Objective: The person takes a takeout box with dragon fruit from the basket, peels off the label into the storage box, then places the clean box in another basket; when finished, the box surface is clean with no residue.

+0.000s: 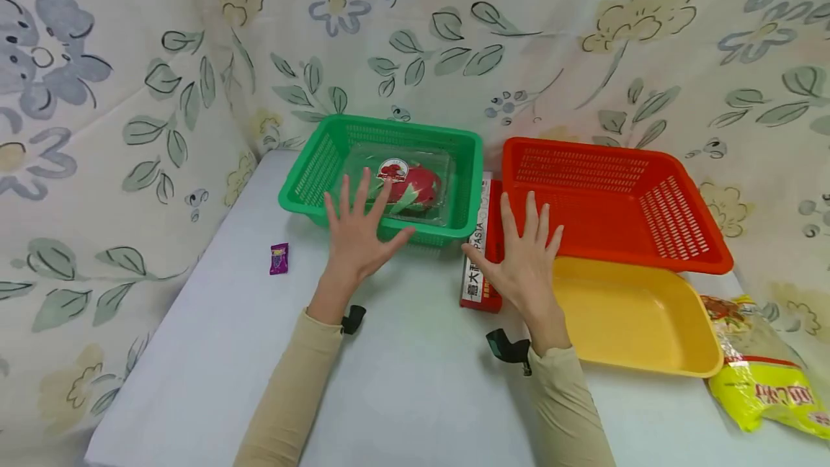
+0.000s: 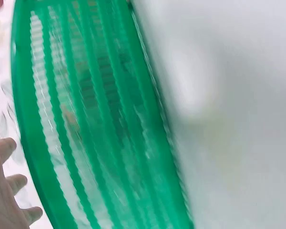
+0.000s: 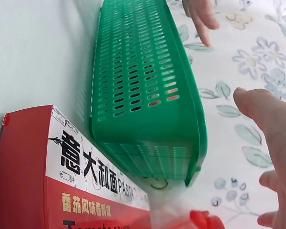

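Fingers spread wide, my left hand (image 1: 358,236) hovers at the front edge of a green basket (image 1: 311,207) and holds nothing. Inside that basket lies a clear plastic box (image 1: 363,157) with a pink dragon fruit (image 1: 423,186) under a round label. My right hand (image 1: 524,265), also spread and holding nothing, is above a red pasta box (image 1: 476,279) between the green basket and a red basket (image 1: 609,236). In the right wrist view the right hand (image 3: 271,138) shows at the right, apart from the green basket. Fingers of the left hand (image 2: 9,191) appear beside the basket wall in the left wrist view.
A yellow tray (image 1: 635,316) stands in front of the red basket. To its right lies a yellow and clear food bag (image 1: 759,373). A small purple packet (image 1: 279,259) is on the white table (image 1: 415,380) at the left. Floral cloth (image 1: 415,56) hangs behind everything.
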`<state>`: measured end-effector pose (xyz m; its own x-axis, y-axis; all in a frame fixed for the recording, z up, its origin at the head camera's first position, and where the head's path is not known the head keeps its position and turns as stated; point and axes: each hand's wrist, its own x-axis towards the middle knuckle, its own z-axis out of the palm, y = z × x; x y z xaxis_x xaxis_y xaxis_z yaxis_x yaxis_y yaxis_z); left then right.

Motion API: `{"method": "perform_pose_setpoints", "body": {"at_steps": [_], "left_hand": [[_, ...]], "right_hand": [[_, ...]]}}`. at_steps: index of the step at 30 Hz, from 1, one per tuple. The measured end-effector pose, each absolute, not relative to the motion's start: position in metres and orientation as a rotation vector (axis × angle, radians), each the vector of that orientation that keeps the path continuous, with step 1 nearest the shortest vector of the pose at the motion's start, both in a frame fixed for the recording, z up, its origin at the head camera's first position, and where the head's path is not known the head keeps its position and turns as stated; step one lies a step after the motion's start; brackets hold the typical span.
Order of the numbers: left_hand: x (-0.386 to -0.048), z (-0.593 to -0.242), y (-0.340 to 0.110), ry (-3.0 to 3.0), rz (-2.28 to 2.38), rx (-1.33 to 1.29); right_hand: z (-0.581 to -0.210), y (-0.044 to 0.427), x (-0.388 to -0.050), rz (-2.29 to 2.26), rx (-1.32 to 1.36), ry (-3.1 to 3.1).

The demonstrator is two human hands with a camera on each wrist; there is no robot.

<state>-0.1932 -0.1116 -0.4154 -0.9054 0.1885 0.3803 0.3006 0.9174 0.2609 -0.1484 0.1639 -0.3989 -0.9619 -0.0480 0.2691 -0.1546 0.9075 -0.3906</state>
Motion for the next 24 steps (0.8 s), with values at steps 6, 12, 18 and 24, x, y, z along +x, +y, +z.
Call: {"method": "perform_pose_setpoints", "body": {"at_steps": [6,12,18,24], "left_hand": [[-0.202,-0.419,-0.143,-2.664,-0.528,-0.275],[-0.206,-0.414,-0.176,-2.692,-0.538,-0.130],[-0.208,-0.416,-0.199,-2.676,-0.587,-0.065],[-0.210,-0.425,-0.202,-2.608,-0.657,-0.034]], "right_hand": [[-0.398,0.163,-0.149,0.618,0.153,-2.828],[-0.398,0.160,-0.149,0.614,0.156,-2.813],[-0.399,0.156,-0.148,0.637,0.168,-2.813],[-0.393,0.153,-0.150,0.702,0.258,-2.756]]}}
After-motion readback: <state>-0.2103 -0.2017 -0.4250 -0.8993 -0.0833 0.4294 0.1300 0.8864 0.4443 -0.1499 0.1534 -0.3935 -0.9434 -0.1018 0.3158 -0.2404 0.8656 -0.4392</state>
